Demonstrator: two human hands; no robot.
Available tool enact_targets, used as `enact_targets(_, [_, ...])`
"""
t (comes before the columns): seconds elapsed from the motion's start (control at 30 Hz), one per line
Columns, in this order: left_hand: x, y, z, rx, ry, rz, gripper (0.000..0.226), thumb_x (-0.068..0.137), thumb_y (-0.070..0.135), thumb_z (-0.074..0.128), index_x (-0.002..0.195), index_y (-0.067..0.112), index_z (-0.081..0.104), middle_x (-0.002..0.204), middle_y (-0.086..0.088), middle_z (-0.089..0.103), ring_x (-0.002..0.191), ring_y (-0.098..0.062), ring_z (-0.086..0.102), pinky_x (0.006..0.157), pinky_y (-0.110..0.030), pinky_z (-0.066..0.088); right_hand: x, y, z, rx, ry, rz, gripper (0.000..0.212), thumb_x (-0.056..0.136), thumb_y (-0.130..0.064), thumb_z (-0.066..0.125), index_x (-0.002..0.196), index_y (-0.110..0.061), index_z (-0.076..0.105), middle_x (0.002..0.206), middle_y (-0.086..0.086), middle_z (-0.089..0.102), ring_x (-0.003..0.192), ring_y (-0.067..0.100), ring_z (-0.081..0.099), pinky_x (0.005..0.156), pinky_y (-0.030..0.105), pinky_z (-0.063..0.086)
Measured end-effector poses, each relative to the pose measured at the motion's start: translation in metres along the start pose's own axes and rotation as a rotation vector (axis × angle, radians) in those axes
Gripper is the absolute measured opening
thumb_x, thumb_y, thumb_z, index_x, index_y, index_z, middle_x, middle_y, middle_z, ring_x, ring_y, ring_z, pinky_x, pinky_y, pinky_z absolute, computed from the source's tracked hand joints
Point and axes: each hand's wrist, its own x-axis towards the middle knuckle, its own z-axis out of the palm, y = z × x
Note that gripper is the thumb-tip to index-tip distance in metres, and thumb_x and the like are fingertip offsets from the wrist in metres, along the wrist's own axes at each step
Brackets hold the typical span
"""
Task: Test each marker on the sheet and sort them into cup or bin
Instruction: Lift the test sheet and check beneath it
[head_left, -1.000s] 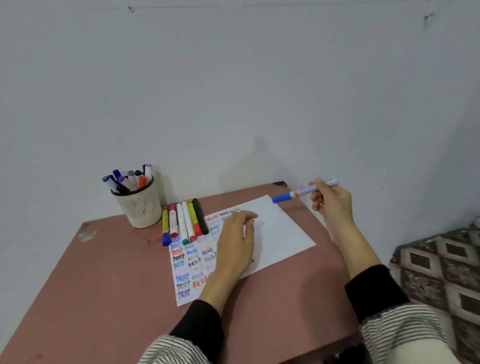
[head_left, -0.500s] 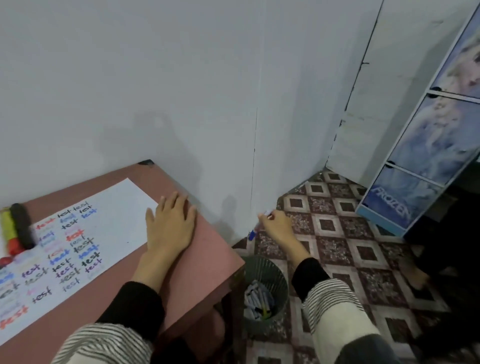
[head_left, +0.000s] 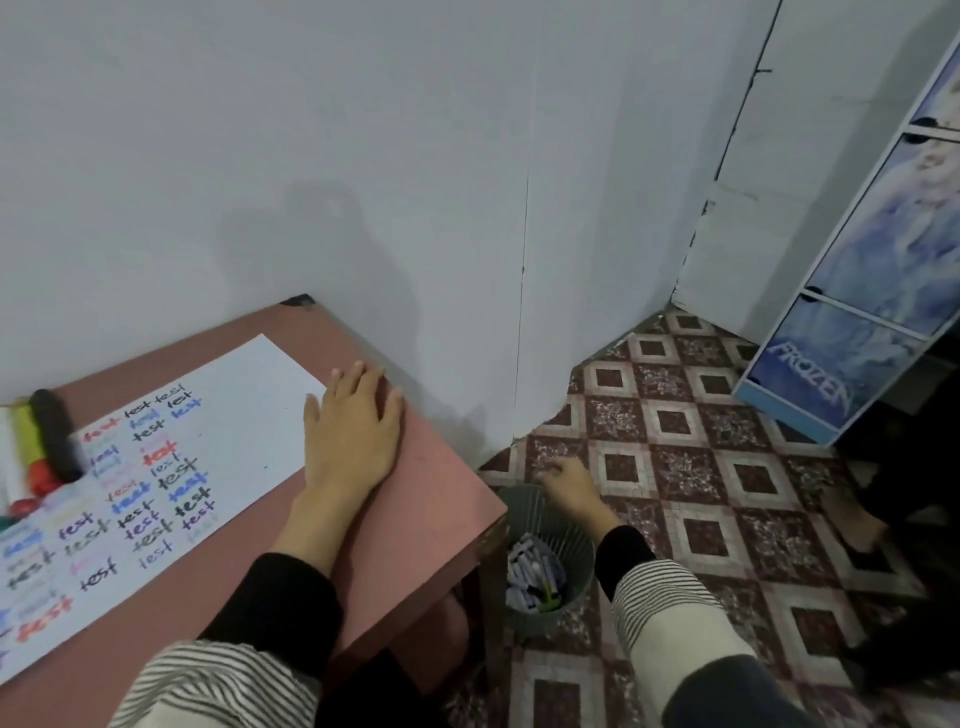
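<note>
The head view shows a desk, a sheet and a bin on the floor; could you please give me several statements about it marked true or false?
1. The left hand lies flat at the sheet's right edge. True.
2. The right hand holds a blue marker. False: no marker shows in it; it hangs over the bin.
3. The bin stands on the desk. False: it stands on the tiled floor beside the desk.
4. The bin holds markers. True.
5. The sheet is blank. False: "test" is written on it many times in several colours.
</note>
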Motion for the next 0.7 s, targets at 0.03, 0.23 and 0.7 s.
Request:
enact_targets(0.03, [0.000, -0.001, -0.001, -0.062, 0.031, 0.010, 0.044, 0.102, 0.036, 0.036, 0.141, 0.017, 0.046, 0.153, -0.002, 0.037, 0.146, -0.024, 0.022, 0.119, -0.047, 0.014, -0.004, -0.018, -0.001, 0.049, 0.029, -0.049, 0.039, 0.094, -0.010, 0.053, 0.132, -0.001, 0.054, 0.116, 0.009, 0.063, 0.101, 0.023, 0.062, 0.089, 0.032, 0.051])
enact_targets(0.23, [-0.007, -0.025, -0.029, -0.338, 0.294, -0.002, 0.027, 0.100, 0.022, 0.046, 0.120, 0.014, 0.062, 0.125, 0.001, 0.060, 0.118, -0.017, 0.051, 0.101, -0.026, 0.034, -0.060, -0.158, -0.004, 0.221, 0.117, -0.469, 0.024, 0.099, -0.015, 0.049, 0.118, -0.013, 0.063, 0.103, -0.004, 0.067, 0.098, 0.012, 0.064, 0.088, 0.024, 0.050])
enact_targets(0.7, [-0.028, -0.131, -0.107, -0.995, 0.503, -0.412, 0.023, 0.101, 0.018, 0.044, 0.112, 0.027, 0.062, 0.117, 0.009, 0.061, 0.107, -0.005, 0.055, 0.092, -0.024, 0.043, -0.117, -0.272, 0.166, -0.249, -0.093, -0.715, 0.040, 0.100, -0.007, 0.040, 0.138, -0.007, 0.048, 0.145, 0.007, 0.047, 0.132, 0.018, 0.044, 0.098, 0.017, 0.031])
